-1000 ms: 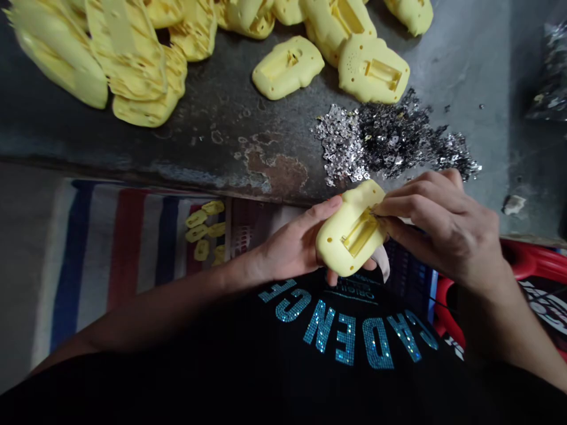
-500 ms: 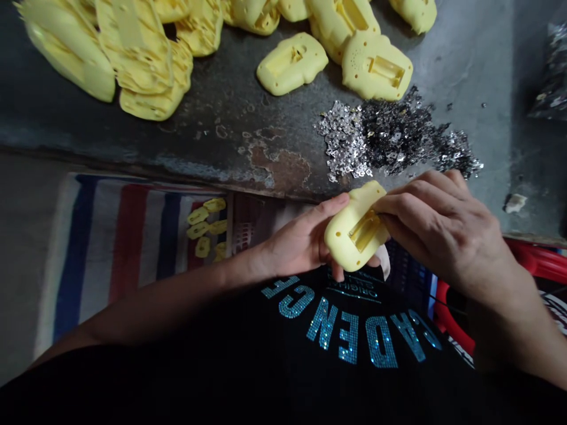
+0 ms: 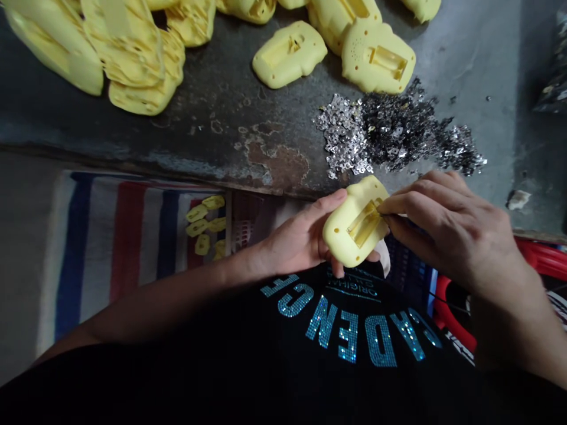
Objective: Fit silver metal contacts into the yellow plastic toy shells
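My left hand [image 3: 305, 236] is wrapped round a yellow plastic shell [image 3: 341, 227], thumb on its upper edge and fingers beneath. The shell has small screw holes and a rectangular battery compartment that faces up. My right hand [image 3: 452, 218] is closed in a pinch at the right end of that compartment. Whatever its fingertips hold is hidden or too small to name. Just beyond the hands, a heap of small metal contact plates [image 3: 394, 133], part bright silver and part dark, lies on the worn table [image 3: 212, 147].
More yellow shells [image 3: 290, 53] lie along the back of the table, with a stack [image 3: 128, 53] at the left. Below the table edge are a striped sheet [image 3: 128, 236] and several yellow pieces [image 3: 199, 227]. A red object [image 3: 538, 260] stands at the right.
My right fingertips have drawn back slightly to the right, showing more of the compartment's end. The shell stays in my left hand, and the view has shifted a little.
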Tool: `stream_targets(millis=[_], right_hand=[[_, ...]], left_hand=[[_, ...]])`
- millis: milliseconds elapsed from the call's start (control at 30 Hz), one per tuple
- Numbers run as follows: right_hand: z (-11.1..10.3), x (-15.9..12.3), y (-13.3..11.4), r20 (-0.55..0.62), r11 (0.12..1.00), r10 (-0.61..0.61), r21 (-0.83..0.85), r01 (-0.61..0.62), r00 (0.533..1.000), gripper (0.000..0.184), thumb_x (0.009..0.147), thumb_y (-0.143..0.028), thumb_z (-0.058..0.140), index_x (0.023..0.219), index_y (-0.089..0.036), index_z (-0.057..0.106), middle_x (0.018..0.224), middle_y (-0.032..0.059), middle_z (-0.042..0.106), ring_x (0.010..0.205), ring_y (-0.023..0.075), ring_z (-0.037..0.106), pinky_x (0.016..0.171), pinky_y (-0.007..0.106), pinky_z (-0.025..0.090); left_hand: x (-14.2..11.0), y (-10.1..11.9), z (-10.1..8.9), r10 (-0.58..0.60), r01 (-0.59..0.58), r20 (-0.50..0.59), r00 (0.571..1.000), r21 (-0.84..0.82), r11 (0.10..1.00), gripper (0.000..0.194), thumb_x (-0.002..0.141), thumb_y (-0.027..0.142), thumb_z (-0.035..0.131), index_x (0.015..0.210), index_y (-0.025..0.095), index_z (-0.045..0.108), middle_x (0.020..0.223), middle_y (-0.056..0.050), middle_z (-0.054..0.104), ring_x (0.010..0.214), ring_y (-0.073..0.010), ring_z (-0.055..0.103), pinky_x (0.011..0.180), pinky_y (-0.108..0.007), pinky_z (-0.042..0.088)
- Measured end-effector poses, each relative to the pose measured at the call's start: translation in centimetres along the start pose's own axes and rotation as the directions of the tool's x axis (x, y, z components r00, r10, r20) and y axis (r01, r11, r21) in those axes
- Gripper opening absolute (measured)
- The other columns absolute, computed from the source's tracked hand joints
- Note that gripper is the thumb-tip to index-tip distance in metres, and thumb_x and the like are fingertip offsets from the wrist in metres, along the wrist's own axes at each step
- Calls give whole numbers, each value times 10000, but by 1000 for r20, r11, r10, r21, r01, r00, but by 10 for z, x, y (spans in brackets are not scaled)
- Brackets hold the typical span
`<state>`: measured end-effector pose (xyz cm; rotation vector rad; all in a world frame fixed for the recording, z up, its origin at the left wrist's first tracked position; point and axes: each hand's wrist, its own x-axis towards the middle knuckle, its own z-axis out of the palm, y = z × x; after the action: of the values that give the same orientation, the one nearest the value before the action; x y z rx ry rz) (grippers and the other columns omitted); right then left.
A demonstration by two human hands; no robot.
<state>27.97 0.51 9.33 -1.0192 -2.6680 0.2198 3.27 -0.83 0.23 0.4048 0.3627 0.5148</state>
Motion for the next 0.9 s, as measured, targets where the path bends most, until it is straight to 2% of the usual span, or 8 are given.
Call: stream_targets(millis=[167,333,400,533,600,667,767,900], right_hand=[[4,1,2,14,999,-21,-35,21,1000,217,1190,-311,607,999,-267,699,913,47,764,834,235,654,761,426,485],[3,-1,-1,-27,1000,-9,-9,9,1000,106,1169,-269,644,1085,-271,709,922,37,773,848,235,681,772,426,502],[4,-5,-2,-63,999,29,39,-27,998,70,1153,-235,663,1137,-279,716,950,34,789,850,233,699,792,426,528],[16,-15,1,-201,962,193,231,-145,960,174,1083,-214,767,1221,-318,744,1087,45,833,919,253,753,822,434,593],[27,-19,6,-206,915,282,352,-198,937,285,1052,-285,826,1321,-322,741,1235,78,825,1013,278,777,821,436,628],[40,-21,9,-148,845,350,477,-243,925,427,1042,-372,845,1441,-321,703,1350,102,794,1089,292,792,820,430,661],[55,-24,7,-82,743,397,613,-268,914,530,1045,-405,834,1532,-315,643,1371,103,780,1109,283,809,874,435,700],[71,-29,-9,-209,742,449,629,-232,869,559,1011,-347,848,1531,-306,646,1380,120,756,1099,286,800,915,469,718]], left_hand=[[0,-3,-1,10,-10,-13,1000,6,1000,874,1044,790,692,1729,268,541,1364,-188,840,1023,-364,906,489,-243,640],[0,-3,-1,17,-16,-21,1000,17,1000,831,1061,751,678,1717,257,551,1342,-182,844,1007,-352,906,494,-240,633],[0,-3,-1,20,-20,-17,1000,18,1000,816,1060,736,684,1704,251,562,1338,-184,844,999,-349,906,497,-239,633],[0,-5,3,76,-73,-63,995,56,996,835,1015,765,751,1666,266,591,1316,-162,849,939,-327,900,497,-249,626],[-1,-7,8,168,-152,-141,976,115,982,820,979,740,831,1624,273,636,1276,-129,862,895,-281,883,550,-257,644],[-5,-10,14,263,-225,-208,942,188,956,749,970,636,901,1591,278,681,1255,-98,872,939,-243,867,695,-269,676],[-16,-13,19,336,-260,-205,919,325,909,675,996,461,923,1614,299,704,1371,-94,859,1136,-253,840,889,-291,658],[-31,-15,17,410,-235,-177,895,593,770,697,989,378,935,1645,286,719,1518,-109,813,1210,-273,810,890,-282,620]])
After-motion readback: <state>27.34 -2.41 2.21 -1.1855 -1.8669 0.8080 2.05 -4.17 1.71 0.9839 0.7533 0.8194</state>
